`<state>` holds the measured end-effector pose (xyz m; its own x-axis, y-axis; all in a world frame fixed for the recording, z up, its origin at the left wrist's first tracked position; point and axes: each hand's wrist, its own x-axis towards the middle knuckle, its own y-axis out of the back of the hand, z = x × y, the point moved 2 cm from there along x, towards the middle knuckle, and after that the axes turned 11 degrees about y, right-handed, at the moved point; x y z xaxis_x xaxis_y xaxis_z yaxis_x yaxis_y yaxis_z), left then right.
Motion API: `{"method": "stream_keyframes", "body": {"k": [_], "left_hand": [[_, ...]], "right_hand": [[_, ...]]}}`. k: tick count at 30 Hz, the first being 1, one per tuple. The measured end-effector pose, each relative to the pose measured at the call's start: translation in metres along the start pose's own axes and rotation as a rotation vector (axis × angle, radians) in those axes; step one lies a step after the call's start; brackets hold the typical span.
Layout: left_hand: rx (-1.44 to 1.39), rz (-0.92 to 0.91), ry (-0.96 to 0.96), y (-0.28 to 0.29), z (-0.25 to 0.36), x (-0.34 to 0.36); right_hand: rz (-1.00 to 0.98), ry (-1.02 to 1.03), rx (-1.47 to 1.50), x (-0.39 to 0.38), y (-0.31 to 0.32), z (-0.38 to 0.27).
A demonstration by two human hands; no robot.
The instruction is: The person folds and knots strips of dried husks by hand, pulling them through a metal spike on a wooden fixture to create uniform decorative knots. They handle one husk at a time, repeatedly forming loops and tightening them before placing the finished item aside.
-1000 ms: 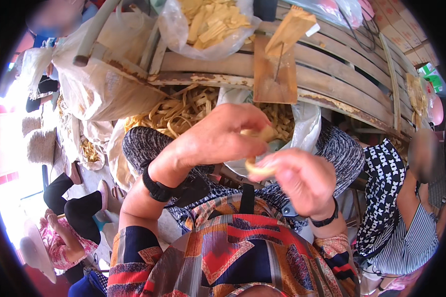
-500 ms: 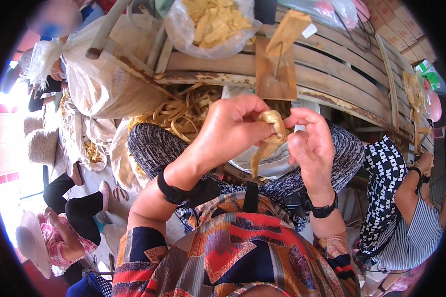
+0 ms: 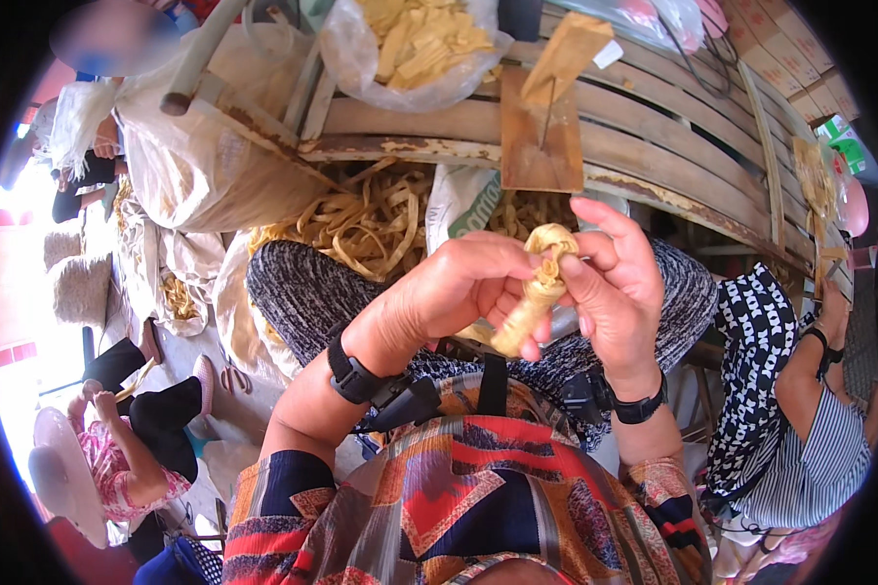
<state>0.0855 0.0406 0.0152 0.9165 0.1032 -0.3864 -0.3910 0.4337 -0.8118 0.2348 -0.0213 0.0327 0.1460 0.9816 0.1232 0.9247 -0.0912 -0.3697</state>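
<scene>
Over my lap, both hands work on a yellow-tan pliable strip (image 3: 529, 310), folded into a loop at its upper end. Its material I cannot make out. My left hand (image 3: 463, 288) holds it from the left, thumb and forefinger near the loop, with other fingers behind the hanging part. From the right, the thumb of my right hand (image 3: 615, 283) presses on the loop's side; that hand's upper fingers are partly raised. A heap of similar strips (image 3: 366, 229) lies beyond my left knee, partly hidden by my left hand and leg.
A slatted bench (image 3: 410, 122) with a rusty edge stands ahead, bearing a plastic bag of yellow pieces (image 3: 429, 49) and a wooden board with an upright metal spike (image 3: 541, 136). A large filled bag (image 3: 215, 146) stands left. Other people sit at left (image 3: 117, 458) and right (image 3: 800, 448).
My left hand has moved down and opened more to view. The strip's hanging part now looks thicker and more wrapped, and the loop is turned. My right hand stays close to it.
</scene>
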Motion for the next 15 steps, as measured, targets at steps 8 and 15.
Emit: {"method": "stream_keyframes", "body": {"k": [8,15], "left_hand": [[0.418,0.412,-0.055,-0.013,0.016,-0.010],[0.649,0.635,-0.373,0.013,0.023,-0.037]], "right_hand": [[-0.229,-0.207,-0.344,-0.001,0.005,-0.008],[-0.229,-0.217,-0.124,-0.004,0.028,-0.004]]}}
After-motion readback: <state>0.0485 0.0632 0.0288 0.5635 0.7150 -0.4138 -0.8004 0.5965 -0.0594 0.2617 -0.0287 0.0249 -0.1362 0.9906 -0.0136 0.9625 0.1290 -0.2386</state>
